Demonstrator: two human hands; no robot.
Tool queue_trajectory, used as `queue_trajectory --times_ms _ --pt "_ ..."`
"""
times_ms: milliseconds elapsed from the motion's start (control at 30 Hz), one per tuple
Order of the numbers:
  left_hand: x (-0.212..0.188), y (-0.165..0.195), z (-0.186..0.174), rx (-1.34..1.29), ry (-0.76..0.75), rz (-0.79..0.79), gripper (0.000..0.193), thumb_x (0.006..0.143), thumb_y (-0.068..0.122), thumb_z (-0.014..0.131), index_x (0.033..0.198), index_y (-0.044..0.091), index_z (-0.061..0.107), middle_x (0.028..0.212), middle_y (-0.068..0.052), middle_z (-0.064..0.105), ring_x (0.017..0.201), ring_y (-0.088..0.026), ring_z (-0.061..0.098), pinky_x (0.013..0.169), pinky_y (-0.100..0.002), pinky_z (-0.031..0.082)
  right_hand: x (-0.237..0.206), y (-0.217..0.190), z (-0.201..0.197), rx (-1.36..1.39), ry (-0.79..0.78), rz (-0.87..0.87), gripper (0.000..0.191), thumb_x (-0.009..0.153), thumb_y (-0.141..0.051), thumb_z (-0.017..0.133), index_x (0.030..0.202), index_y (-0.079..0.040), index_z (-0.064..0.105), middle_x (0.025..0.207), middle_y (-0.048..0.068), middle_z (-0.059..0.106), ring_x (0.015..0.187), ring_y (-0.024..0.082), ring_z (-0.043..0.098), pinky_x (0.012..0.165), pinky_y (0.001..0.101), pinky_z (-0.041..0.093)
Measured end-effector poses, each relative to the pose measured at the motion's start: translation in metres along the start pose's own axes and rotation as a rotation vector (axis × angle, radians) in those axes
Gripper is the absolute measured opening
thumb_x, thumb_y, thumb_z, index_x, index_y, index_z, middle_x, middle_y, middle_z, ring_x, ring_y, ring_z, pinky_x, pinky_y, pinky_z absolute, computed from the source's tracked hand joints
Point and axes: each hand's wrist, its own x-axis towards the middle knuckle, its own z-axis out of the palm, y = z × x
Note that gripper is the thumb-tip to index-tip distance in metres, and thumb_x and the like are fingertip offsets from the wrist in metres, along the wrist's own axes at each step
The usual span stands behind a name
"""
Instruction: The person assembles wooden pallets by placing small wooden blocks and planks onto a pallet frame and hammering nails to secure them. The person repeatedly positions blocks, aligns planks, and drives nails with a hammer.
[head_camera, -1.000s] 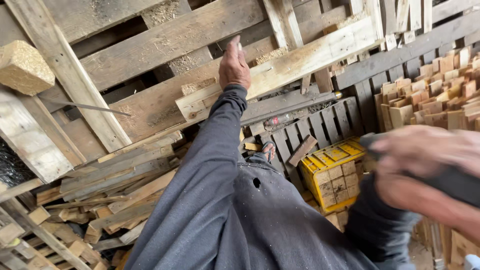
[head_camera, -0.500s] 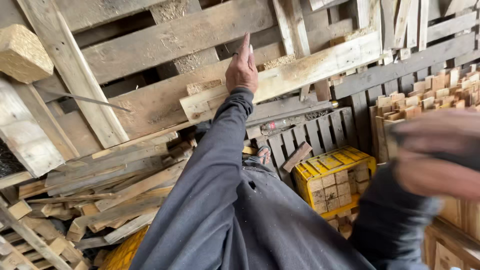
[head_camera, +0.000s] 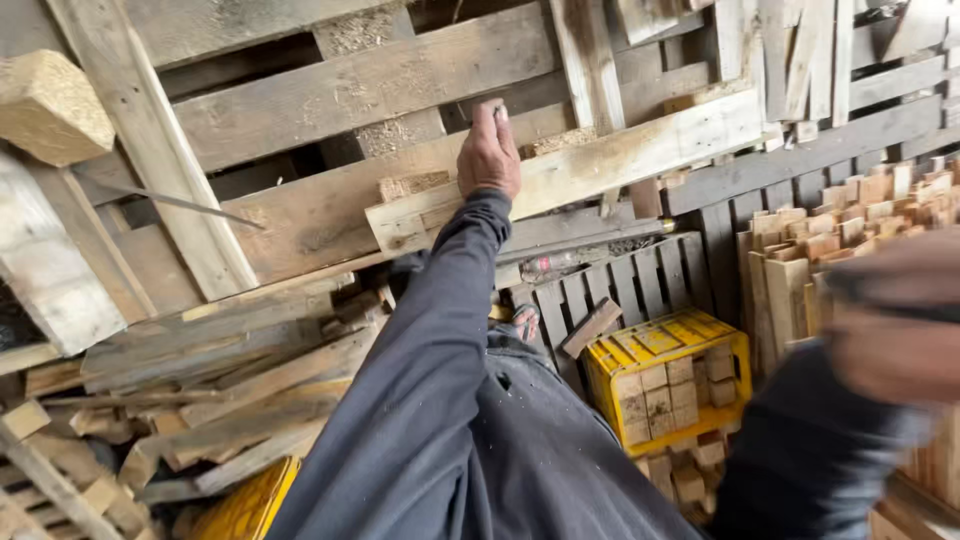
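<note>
Fingers (head_camera: 492, 118) of the left hand (head_camera: 488, 155) curled over the top edge of a pale plank (head_camera: 600, 165), which lay slanted across the stacked pallets (head_camera: 350, 90), above the heap of loose slats (head_camera: 220, 390). The plank looked stiff, rough and splintery, probably fairly heavy, so a grip near its middle seemed the balanced place. The right hand (head_camera: 885, 320) was a blur at the right edge; whether its fingers were spread or closed, I could not tell. Below sat a yellow crate (head_camera: 665, 375) of wood blocks.
</note>
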Motion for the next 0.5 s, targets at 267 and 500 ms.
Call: queue_trajectory --times_ms 267,500 --pt "-0.002 -0.01 0.005 0.004 -0.076 -0.102 0.032 0.11 0.033 0.043 0.14 0.022 0.051 0.103 -0.013 0.077 0.086 -0.032 0.076 0.069 -0.041 0.062 -0.05 0.163 0.062 -1.606 0.187 0.746 0.019 0.109 -0.023 0.057 0.096 -0.008 0.058 0.07 0.002 0.053 0.061 0.017 0.049 0.053 0.0314 0.04" --pt "-0.003 -0.003 0.003 -0.046 -0.194 -0.187 0.03 0.111 0.033 0.04 0.136 0.023 0.052 0.085 -0.012 0.075 0.07 -0.027 0.075 0.061 -0.04 0.06 -0.038 0.132 0.064 -1.085 0.391 0.33 0.036 0.104 -0.038 0.063 0.1 -0.003 0.055 0.071 0.007 0.055 0.054 0.017 0.054 0.051 0.0317 0.047"
